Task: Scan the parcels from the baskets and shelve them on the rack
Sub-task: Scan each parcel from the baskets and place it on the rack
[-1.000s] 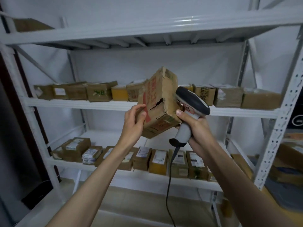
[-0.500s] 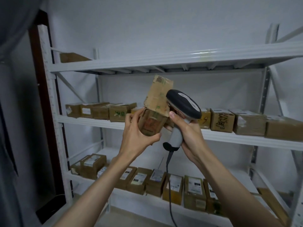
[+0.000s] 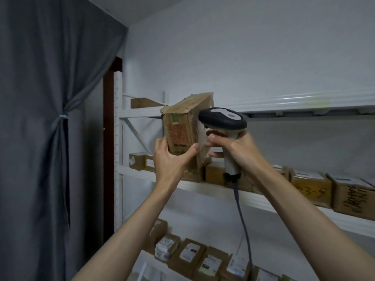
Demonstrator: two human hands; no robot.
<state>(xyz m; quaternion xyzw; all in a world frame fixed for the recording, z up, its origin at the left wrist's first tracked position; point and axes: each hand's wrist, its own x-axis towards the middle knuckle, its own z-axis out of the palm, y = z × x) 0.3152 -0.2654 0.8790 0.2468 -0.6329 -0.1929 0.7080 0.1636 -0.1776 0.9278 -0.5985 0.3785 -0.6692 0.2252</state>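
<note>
A worn cardboard parcel [image 3: 182,128] with red print is raised in front of the white rack's top shelf [image 3: 284,103], standing on end. My left hand [image 3: 170,159] grips its lower part, thumb on the front face. My right hand [image 3: 233,147] holds a grey and black barcode scanner [image 3: 223,118] by its handle, and its fingertips touch the parcel's right side. The scanner head sits right against the parcel, and its cable [image 3: 243,220] hangs down.
A flat piece of cardboard [image 3: 144,102] lies at the top shelf's left end. Rows of cardboard parcels fill the middle shelf [image 3: 310,187] and lower shelf [image 3: 194,254]. A grey curtain [image 3: 50,118] hangs at the left beside a dark door frame [image 3: 108,159].
My view has swung up and left. Both hands have lifted the parcel from middle-shelf height to the top shelf and turned it more upright.
</note>
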